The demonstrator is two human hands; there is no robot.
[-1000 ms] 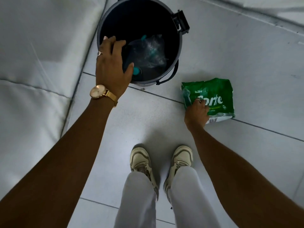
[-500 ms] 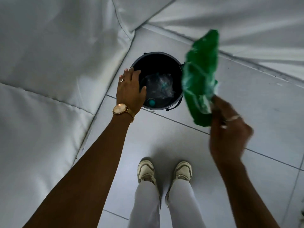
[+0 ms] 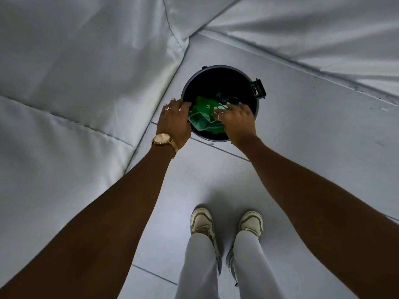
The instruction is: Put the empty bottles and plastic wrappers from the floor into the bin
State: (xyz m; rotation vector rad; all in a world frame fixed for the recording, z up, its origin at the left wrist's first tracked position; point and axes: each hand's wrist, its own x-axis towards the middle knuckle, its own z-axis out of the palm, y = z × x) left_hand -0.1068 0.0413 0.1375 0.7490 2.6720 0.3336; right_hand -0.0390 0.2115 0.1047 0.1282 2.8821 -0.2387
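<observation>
1. A second ago the green plastic wrapper (image 3: 204, 119) lay flat on the floor tiles (image 3: 302, 134) to the right of the bin, with the right hand (image 3: 236, 121) just taking hold of it. Half a second ago it hung in the air from that hand. Now it sits inside the mouth of the dark round bin (image 3: 258, 108), crumpled on top of what was already there (a clear bottle showed in the bin earlier; it is now mostly covered).
2. The right hand lies over the near right part of the bin opening, fingers loosely spread and resting on the wrapper. Whether it pinches the plastic or has let go, I cannot tell.
3. The left hand (image 3: 173, 124), with a gold wristwatch (image 3: 162, 140), has stayed on the bin's near left rim throughout, its fingers curled over the edge and steadying the bin.
4. The camera has also pulled back: the bin now looks farther off, set in the corner between two white padded cushions (image 3: 86, 83).
5. My reading is that this wrapper's transfer is nearly done. No other bottle or wrapper shows on the visible floor, so the task may be close to complete.
</observation>
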